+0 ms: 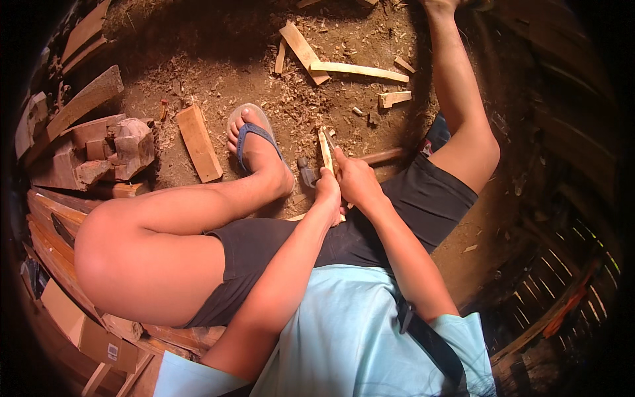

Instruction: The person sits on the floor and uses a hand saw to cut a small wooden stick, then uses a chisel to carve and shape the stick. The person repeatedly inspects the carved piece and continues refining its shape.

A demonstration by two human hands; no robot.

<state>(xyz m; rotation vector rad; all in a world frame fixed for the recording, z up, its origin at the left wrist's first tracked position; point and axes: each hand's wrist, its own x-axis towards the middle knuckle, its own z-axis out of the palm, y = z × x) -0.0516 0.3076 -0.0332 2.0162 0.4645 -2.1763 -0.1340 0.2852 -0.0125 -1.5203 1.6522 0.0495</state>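
My left hand (pixel 327 190) is closed round a pale, narrow strip of wood (pixel 325 149), which points away from me above my lap. Its lower end shows just below my fingers. Close against it on the right, my right hand (pixel 357 180) grips a knife; only part of the narrow blade (pixel 330 138) shows, lying along the strip, and the handle is hidden in my fingers. Beyond my left hand lies a dark metal hammer head (pixel 306 173). A brown wooden handle (pixel 383 157) lies to the right, partly hidden behind my hands; I cannot tell whether it belongs to the hammer.
Wood shavings cover the dirt floor (pixel 192 79). A flat wooden block (pixel 199 143) lies left of my sandalled foot (pixel 258 141). Farther off are a board (pixel 304 51), a long pale strip (pixel 360 70) and a notched piece (pixel 395 99). Rough blocks (pixel 134 147) and a cardboard box (pixel 109 344) stand left.
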